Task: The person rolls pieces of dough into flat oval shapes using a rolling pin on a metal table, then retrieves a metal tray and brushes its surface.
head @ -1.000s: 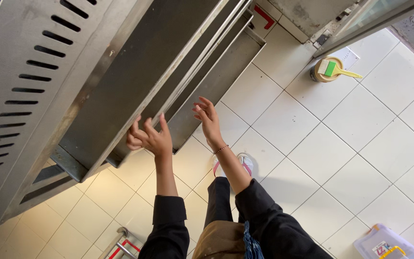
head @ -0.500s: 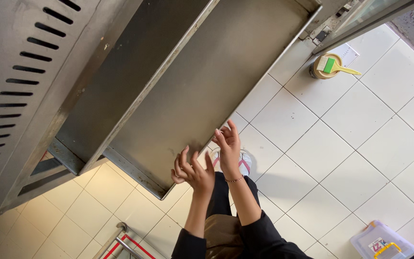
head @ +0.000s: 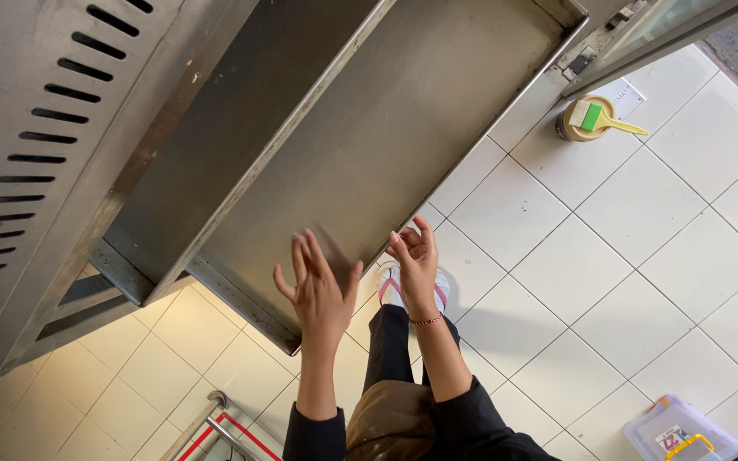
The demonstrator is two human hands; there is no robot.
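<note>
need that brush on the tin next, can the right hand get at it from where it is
Probably not without stepping over. The right hand is up by the near edge of the pulled-out metal tray, while the green brush lies on a tin on the floor, beyond the tray's far end.

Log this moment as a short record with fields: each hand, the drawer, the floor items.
left hand: open, fingers spread, over the drawer's near end; contact unclear
right hand: open, at the drawer's near corner
drawer: long metal tray, pulled out of the steel cabinet, nothing in it
floor: white tiles; round tin with a green brush; clear plastic box at lower right
</note>
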